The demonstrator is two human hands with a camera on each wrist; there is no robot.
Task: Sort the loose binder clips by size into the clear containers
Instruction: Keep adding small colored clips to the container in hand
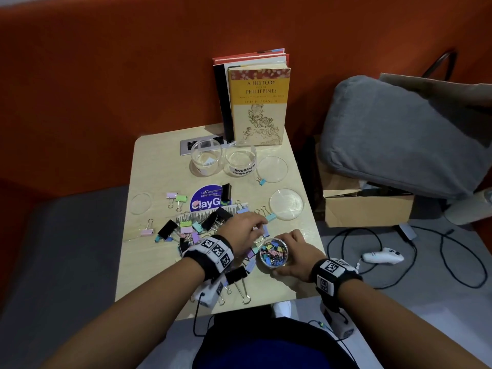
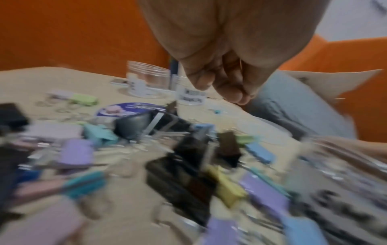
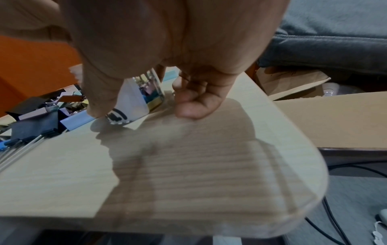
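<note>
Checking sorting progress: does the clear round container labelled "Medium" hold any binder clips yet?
No, the clear round container labelled "Medium" near the upright books shows only its bare transparent bottom.

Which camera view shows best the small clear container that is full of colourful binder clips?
The head view: the small clear container full of colourful binder clips is seen from above, held by the right hand. The right wrist view shows only its labelled side wall between the fingers. The left wrist view shows only a blur at its right edge.
</note>
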